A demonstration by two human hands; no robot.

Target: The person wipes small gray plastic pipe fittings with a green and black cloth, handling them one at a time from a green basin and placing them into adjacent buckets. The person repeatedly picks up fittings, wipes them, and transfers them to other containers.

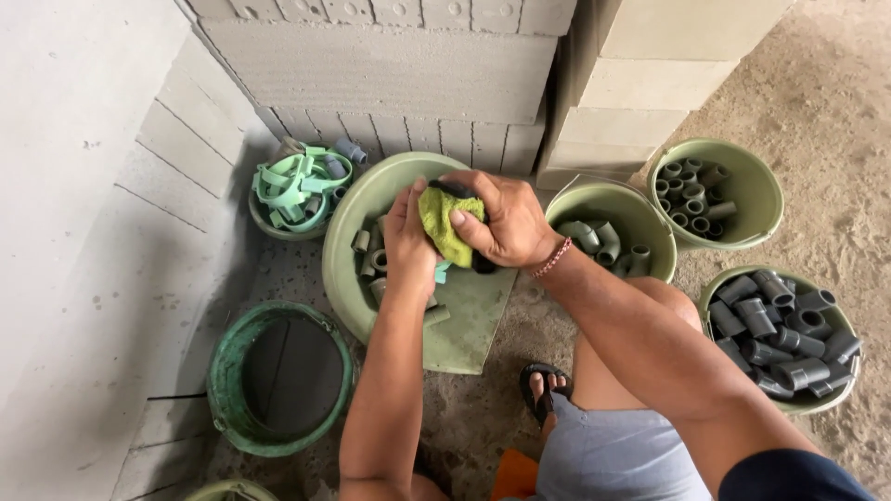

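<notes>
At far left, an empty dark-green bucket [280,378] stands on the floor [826,102]; behind it, a small bucket [278,223] holds mint-green clips. At centre, the left hand [408,243] and right hand [501,223] meet above the broken pale-green tub [371,199], probably so that anything dropped falls in. Both sets of fingers are closed around a yellow-green cloth [444,223] wrapped over a dark fitting [455,188]. To the right, three green buckets [756,190] hold grey pipe fittings [780,334] within reach. No labels are visible.
</notes>
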